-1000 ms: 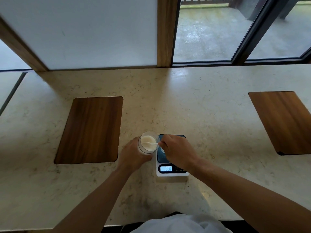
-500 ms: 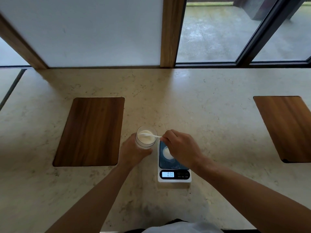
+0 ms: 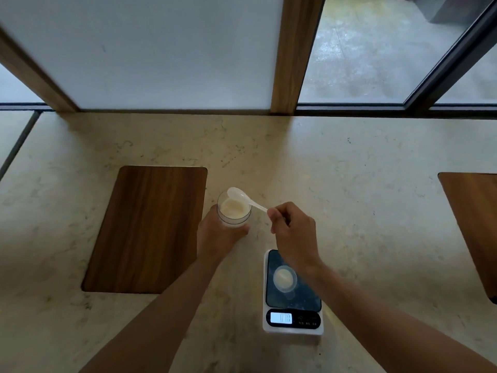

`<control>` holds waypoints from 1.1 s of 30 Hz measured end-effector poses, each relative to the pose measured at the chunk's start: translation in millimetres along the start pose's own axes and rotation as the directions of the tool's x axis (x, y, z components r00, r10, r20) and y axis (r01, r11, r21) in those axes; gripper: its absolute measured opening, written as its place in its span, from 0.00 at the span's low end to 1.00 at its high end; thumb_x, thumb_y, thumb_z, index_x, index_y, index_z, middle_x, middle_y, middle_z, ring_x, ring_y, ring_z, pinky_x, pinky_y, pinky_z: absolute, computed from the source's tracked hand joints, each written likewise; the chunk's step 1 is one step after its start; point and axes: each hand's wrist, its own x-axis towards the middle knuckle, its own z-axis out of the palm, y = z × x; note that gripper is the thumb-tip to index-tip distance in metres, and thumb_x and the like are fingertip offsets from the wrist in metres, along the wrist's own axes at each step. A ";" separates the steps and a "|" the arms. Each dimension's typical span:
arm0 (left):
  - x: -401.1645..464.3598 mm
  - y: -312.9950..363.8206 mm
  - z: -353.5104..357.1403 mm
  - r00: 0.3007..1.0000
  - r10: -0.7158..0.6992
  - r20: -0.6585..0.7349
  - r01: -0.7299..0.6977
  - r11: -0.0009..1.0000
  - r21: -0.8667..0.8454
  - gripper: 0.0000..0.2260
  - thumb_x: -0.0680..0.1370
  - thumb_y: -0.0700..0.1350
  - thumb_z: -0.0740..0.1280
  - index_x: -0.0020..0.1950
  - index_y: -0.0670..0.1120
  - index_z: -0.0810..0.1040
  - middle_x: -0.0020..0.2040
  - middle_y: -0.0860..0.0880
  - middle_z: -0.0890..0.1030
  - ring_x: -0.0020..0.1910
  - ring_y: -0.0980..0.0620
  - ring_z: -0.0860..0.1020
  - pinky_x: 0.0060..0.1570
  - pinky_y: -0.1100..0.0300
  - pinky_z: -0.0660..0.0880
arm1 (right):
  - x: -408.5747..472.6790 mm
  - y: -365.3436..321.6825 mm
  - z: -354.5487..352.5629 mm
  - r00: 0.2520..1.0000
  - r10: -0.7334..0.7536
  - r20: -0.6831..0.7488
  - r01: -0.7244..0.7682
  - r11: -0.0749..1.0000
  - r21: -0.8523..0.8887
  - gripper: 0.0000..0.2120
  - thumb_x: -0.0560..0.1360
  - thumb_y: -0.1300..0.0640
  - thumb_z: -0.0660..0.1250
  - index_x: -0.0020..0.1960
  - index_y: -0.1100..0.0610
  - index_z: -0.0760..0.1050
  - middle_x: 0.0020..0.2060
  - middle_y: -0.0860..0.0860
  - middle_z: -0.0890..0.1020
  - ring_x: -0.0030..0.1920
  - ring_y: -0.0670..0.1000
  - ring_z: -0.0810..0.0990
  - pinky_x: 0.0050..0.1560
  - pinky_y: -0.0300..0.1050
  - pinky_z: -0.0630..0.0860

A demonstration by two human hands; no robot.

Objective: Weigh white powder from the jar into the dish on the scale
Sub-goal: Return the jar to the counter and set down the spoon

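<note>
In the head view, the left hand [image 3: 217, 238] is wrapping around the lower part of the jar [image 3: 234, 211] and is keeping it upright on the counter [image 3: 349, 184]. The right hand [image 3: 293, 232] is pinching the handle of a white spoon [image 3: 243, 197], with its fingers closed on it. Half a second ago the bowl of the spoon was down inside the jar; now it is standing above the far rim, lifted out. I cannot tell if there is powder in it. I judge that the person is finishing a scoop and is about to carry it to the right and toward themselves.

The scale [image 3: 293, 292] is now lying nearer to the person than the jar, well apart from it, because the view has shifted. The dish [image 3: 285, 279] is sitting on the dark plate of the scale, and it is already holding a small heap of white powder [image 3: 282, 278]. The lit display [image 3: 281, 318] is showing digits, but they are too blurred to read.

Counting: one jar, one spoon, one scale, one dish, two hands. Two wooden panels are set in the counter, one [image 3: 150, 227] just left of the jar and one [image 3: 473, 224] at the right edge, partly cut off.
</note>
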 end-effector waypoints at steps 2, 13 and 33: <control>20.7 2.3 3.1 0.999 0.015 -0.046 -0.015 1.000 0.005 0.31 0.62 0.63 0.76 0.61 0.54 0.74 0.53 0.53 0.81 0.51 0.52 0.80 0.53 0.52 0.79 | 16.0 -2.0 9.0 0.996 0.087 0.031 -0.090 0.993 0.081 0.09 0.80 0.55 0.64 0.43 0.56 0.78 0.31 0.50 0.80 0.27 0.43 0.74 0.26 0.33 0.70; 142.6 25.2 -3.1 0.972 0.017 -0.233 -0.010 1.000 0.030 0.30 0.59 0.61 0.78 0.56 0.55 0.74 0.47 0.59 0.80 0.46 0.58 0.78 0.43 0.67 0.70 | 112.5 -25.0 59.6 0.982 0.152 0.113 -0.175 0.954 0.243 0.13 0.80 0.53 0.61 0.40 0.57 0.77 0.26 0.49 0.78 0.24 0.42 0.70 0.24 0.34 0.66; 225.2 -1.3 -8.0 0.953 -0.014 -0.301 0.009 1.000 -0.017 0.35 0.58 0.63 0.78 0.60 0.51 0.73 0.52 0.56 0.80 0.50 0.55 0.79 0.49 0.60 0.78 | 158.3 3.0 102.7 0.957 0.244 0.158 -0.281 0.915 0.290 0.10 0.83 0.55 0.55 0.49 0.57 0.73 0.33 0.50 0.73 0.28 0.45 0.67 0.24 0.34 0.65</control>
